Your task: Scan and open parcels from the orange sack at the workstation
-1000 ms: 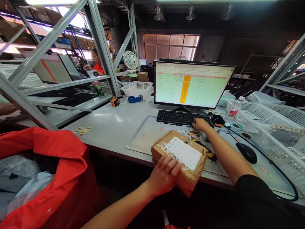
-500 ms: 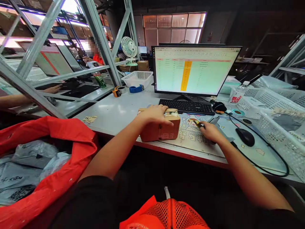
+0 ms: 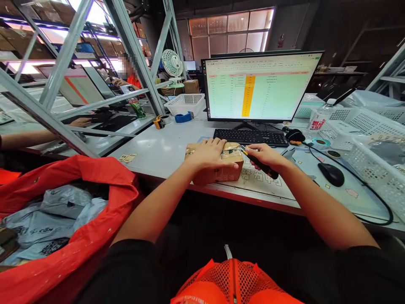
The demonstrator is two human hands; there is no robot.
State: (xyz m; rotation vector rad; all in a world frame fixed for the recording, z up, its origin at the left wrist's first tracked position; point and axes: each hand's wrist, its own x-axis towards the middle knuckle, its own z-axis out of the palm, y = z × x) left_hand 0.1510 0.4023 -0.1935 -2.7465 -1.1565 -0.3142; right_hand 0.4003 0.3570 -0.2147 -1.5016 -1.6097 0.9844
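A small brown cardboard box with clear tape over its top stands at the desk's front edge. My left hand lies across the top, fingers reaching to the far edge and thumb along the front, holding it steady. In my right hand is a black utility knife with yellow near its tip. That tip is at the box's upper right edge; whether the blade touches the tape I cannot make out. Under the box is a printed desk mat.
A keyboard and monitor stand behind the box. To the right are a mouse, a cable and white baskets. At left, a red sack holds grey parcels. Beyond the metal frame another person sits.
My right hand has brought the utility knife left and up, from over the mat to the box's right edge. My left hand stays on the box. The view has shifted slightly.
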